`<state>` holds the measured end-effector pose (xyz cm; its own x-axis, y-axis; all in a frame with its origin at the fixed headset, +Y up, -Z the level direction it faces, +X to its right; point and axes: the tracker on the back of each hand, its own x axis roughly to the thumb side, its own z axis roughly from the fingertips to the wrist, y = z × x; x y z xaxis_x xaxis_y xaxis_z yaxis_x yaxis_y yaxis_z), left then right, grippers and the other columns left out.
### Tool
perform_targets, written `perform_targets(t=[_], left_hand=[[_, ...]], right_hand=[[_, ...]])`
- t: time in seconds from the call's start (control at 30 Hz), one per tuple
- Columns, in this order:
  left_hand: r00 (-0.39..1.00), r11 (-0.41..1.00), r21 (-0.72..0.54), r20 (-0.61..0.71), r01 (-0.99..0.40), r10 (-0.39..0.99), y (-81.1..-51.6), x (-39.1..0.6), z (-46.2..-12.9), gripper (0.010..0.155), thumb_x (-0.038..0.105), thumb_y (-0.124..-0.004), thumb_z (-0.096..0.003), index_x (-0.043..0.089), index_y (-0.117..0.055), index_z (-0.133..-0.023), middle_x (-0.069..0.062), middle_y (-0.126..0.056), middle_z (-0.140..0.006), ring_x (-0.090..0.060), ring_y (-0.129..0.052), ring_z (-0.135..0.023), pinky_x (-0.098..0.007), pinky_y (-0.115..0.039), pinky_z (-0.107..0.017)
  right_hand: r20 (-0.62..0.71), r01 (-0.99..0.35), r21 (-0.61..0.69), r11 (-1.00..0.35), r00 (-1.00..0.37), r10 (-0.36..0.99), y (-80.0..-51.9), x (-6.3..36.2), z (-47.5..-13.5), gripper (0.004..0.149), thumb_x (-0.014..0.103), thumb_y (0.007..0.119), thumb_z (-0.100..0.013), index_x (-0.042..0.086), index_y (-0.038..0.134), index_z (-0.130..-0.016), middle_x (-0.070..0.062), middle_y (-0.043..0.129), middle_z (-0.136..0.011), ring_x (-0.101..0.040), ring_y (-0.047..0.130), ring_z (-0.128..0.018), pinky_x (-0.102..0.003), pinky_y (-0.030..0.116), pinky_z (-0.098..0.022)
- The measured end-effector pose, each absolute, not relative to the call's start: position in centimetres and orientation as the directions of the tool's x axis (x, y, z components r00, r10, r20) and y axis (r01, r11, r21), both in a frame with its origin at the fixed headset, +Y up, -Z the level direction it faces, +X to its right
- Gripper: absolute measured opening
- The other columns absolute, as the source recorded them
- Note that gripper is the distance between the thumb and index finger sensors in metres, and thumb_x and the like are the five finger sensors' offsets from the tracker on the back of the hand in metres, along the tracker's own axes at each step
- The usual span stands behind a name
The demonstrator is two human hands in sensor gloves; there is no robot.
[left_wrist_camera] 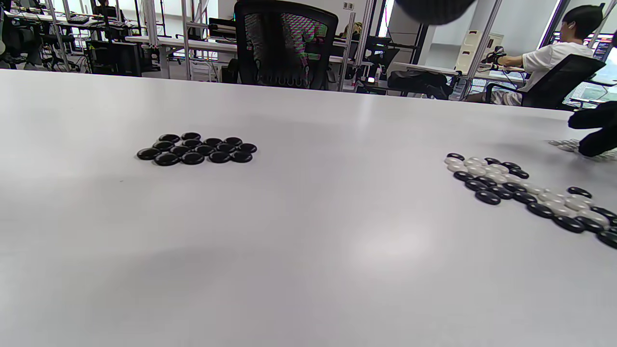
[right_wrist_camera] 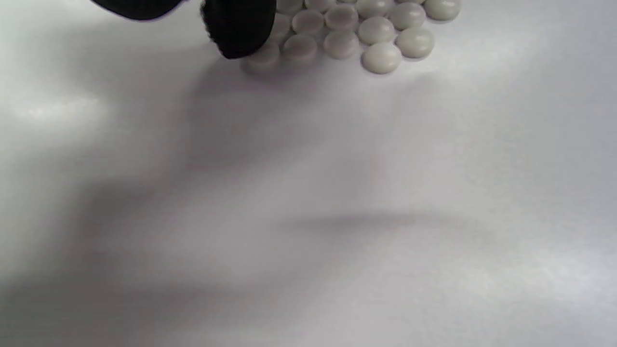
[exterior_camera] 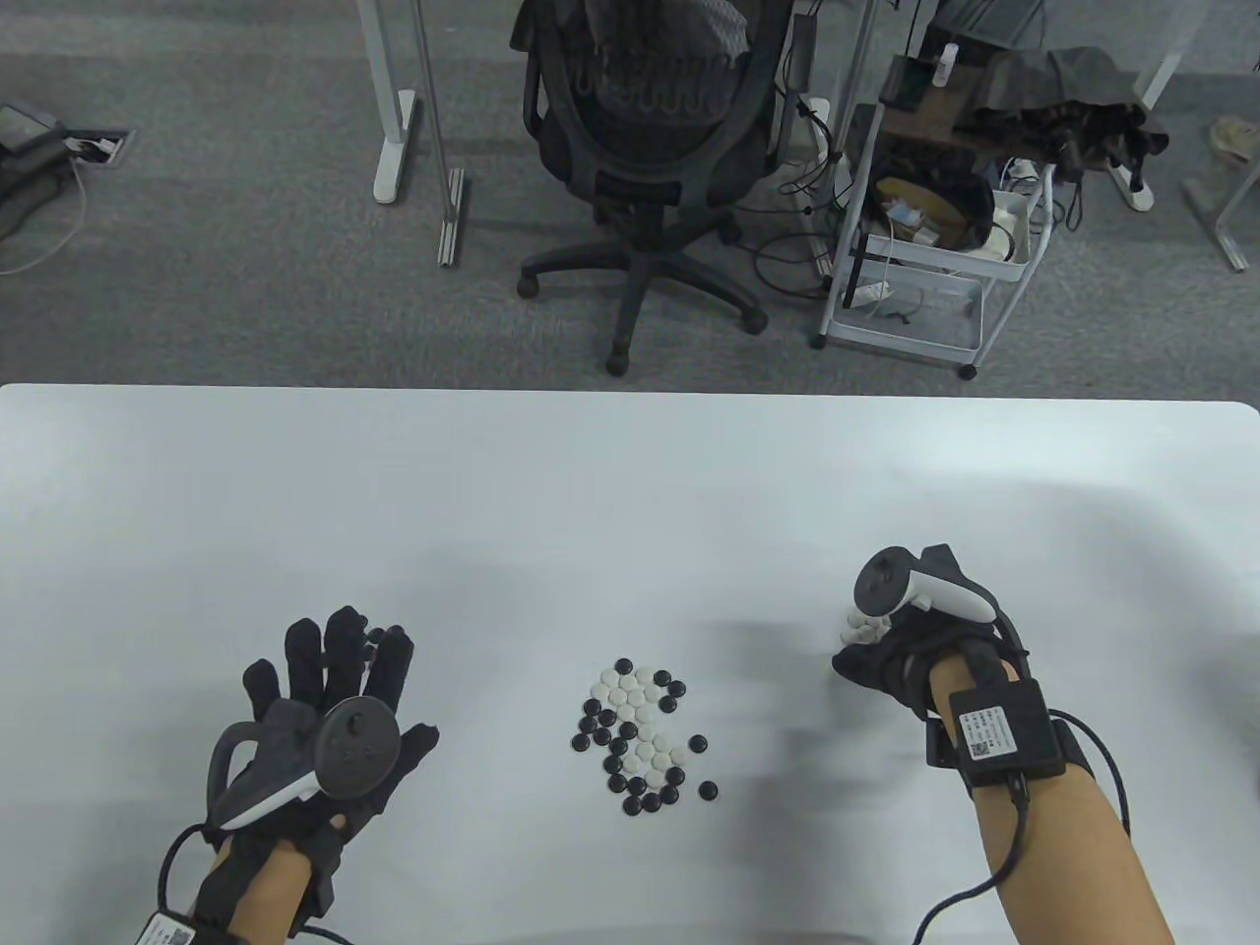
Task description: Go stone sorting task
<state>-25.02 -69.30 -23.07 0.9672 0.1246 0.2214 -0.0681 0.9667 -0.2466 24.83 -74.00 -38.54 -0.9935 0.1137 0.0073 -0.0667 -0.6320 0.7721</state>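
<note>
A mixed pile of black and white Go stones (exterior_camera: 640,733) lies at the table's middle front; it also shows in the left wrist view (left_wrist_camera: 525,193). My left hand (exterior_camera: 330,679) hovers with fingers spread over a group of black stones (exterior_camera: 373,641), which lies as a tight cluster in the left wrist view (left_wrist_camera: 197,149). My right hand (exterior_camera: 871,655) is curled down over a group of white stones (exterior_camera: 859,630). In the right wrist view one fingertip (right_wrist_camera: 241,29) touches the near edge of the white stones (right_wrist_camera: 366,29), and nothing shows between the fingers.
The white table (exterior_camera: 630,492) ends at its far edge (exterior_camera: 630,389). Beyond it stand an office chair (exterior_camera: 645,148) and a white cart (exterior_camera: 925,246) on the floor.
</note>
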Motion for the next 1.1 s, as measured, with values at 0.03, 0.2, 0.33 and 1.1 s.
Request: perform_targets(t=[0.03, 0.2, 0.33, 1.1], left_hand=[[0.967, 0.967, -0.246, 0.222, -0.068, 0.124, -69.3, -25.0, -23.1, 0.077, 0.051, -0.049, -0.064, 0.011, -0.012, -0.119, -0.037, 0.013, -0.113, -0.063, 0.013, -0.092, -0.085, -0.003, -0.057], [0.968, 0.966, -0.249, 0.219, -0.066, 0.122, -69.3, -25.0, -23.1, 0.077, 0.051, -0.049, -0.064, 0.011, -0.012, -0.119, -0.037, 0.013, -0.113, -0.063, 0.013, -0.092, -0.085, -0.003, -0.056], [0.968, 0.967, -0.249, 0.221, -0.062, 0.119, -69.3, -25.0, -23.1, 0.077, 0.051, -0.049, -0.0641, 0.011, -0.011, -0.119, -0.037, 0.013, -0.113, -0.063, 0.013, -0.092, -0.085, -0.003, -0.056], [0.967, 0.969, -0.238, 0.224, -0.071, 0.126, -69.3, -25.0, -23.0, 0.077, 0.051, -0.049, -0.0642, 0.011, -0.011, -0.119, -0.037, 0.013, -0.113, -0.063, 0.013, -0.092, -0.085, -0.003, -0.056]], right_hand=[[0.023, -0.065, 0.765, -0.641, -0.992, 0.127, -73.6, 24.4, -38.4, 0.061, 0.053, 0.049, -0.053, 0.028, 0.057, -0.108, -0.021, -0.005, -0.108, -0.055, -0.012, -0.089, -0.083, 0.008, -0.057], [0.168, 0.015, 0.756, -0.654, -0.971, 0.171, -72.1, 20.8, -36.9, 0.061, 0.052, 0.05, -0.053, 0.027, 0.058, -0.108, -0.021, -0.004, -0.109, -0.055, -0.012, -0.088, -0.083, 0.008, -0.057], [0.302, 0.109, 0.763, -0.638, -0.931, 0.203, -71.7, 17.0, -34.8, 0.061, 0.052, 0.051, -0.054, 0.026, 0.058, -0.108, -0.021, -0.004, -0.109, -0.055, -0.012, -0.088, -0.083, 0.009, -0.057], [0.511, 0.314, 0.759, -0.57, -0.83, 0.222, -75.2, 9.6, -30.6, 0.064, 0.052, 0.053, -0.055, 0.026, 0.041, -0.112, -0.023, -0.012, -0.104, -0.055, -0.015, -0.086, -0.082, 0.007, -0.056]])
